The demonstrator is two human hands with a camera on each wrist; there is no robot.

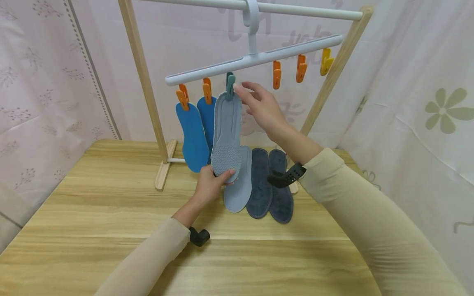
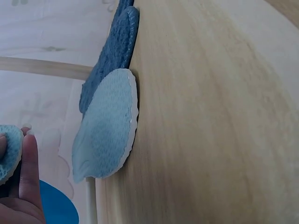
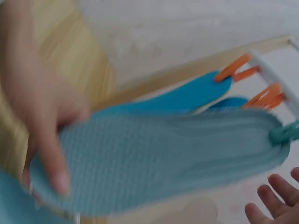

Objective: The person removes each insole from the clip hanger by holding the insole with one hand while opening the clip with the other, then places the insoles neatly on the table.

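Observation:
A grey insole [image 1: 226,127] hangs by its top from a teal clothespin [image 1: 230,87] on the white hanger [image 1: 248,61]. My left hand [image 1: 210,183] pinches the insole's lower end, thumb on the textured face and fingers behind. Beside the clothespin is my right hand [image 1: 263,107], thumb tip right at the pin's edge; its other fingers [image 3: 273,203] are spread and hold nothing in the right wrist view. Two blue insoles [image 1: 192,137] hang to the left from orange clothespins [image 1: 182,98]. Below, a second grey insole [image 1: 238,193] is next to two dark fuzzy insoles [image 1: 259,185].
A wooden rack [image 1: 142,74] with a white top bar [image 1: 311,10] carries the hanger, which tilts up to the right. Two orange clothespins [image 1: 301,69] and a yellow one [image 1: 326,61] hang without insoles on its right half. Everything stands over a wooden table [image 1: 92,197].

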